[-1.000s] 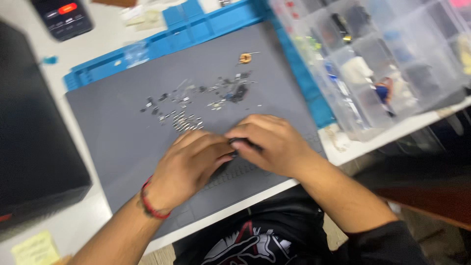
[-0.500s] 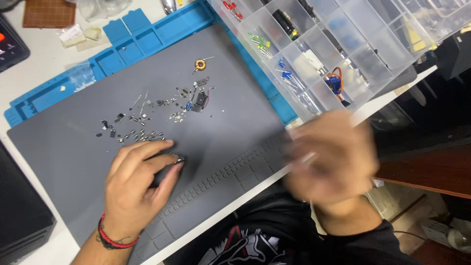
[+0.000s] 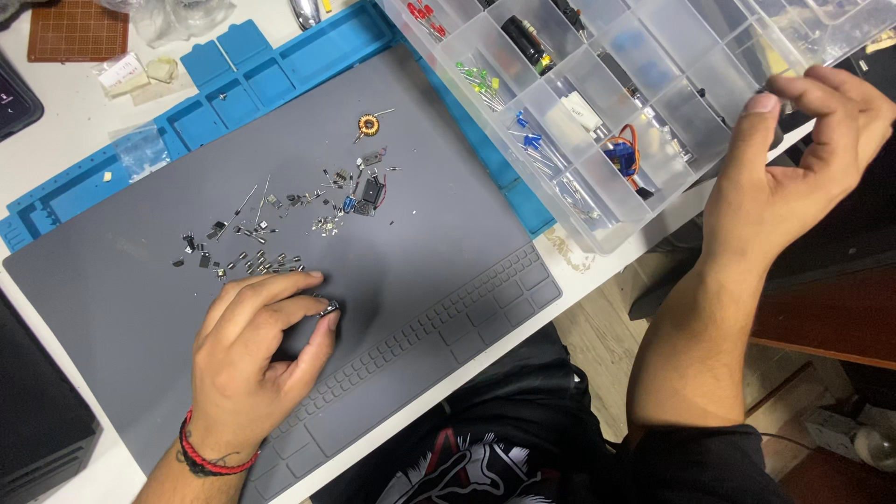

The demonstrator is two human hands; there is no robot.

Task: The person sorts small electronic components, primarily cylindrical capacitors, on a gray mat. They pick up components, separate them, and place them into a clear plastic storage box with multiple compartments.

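At the far left edge a black box (image 3: 37, 420) sits on the white counter (image 3: 56, 121), with a brown perforated board (image 3: 77, 30) at the top corner. A blue tray (image 3: 271, 70) with shallow wells borders the grey work mat (image 3: 439, 233), which covers most of the counter.

The left hand (image 3: 257, 359), a red cord bracelet (image 3: 210, 453) on its wrist, rests on the mat. Its grip is narrow: thumb and forefinger pinch a small metallic part (image 3: 329, 308) against the mat surface. Just above the fingers lies a scatter of tiny components (image 3: 271, 233), spreading up and to the right toward a small black part with red leads (image 3: 371, 191) and a copper-wound coil (image 3: 369, 122), which stands a little apart from the rest.

Further right, a clear plastic organiser box (image 3: 691, 103) overlaps the blue tray and overhangs the counter edge. Its compartments hold red and green LEDs, blue parts, a white block and a small blue servo with orange wires (image 3: 623, 154).

The right hand (image 3: 793, 177) is raised at the organiser's right edge, thumb and fingers curled close together around a small dark object (image 3: 772, 112); what that object is cannot be told. The hand touches the box's outer rim.
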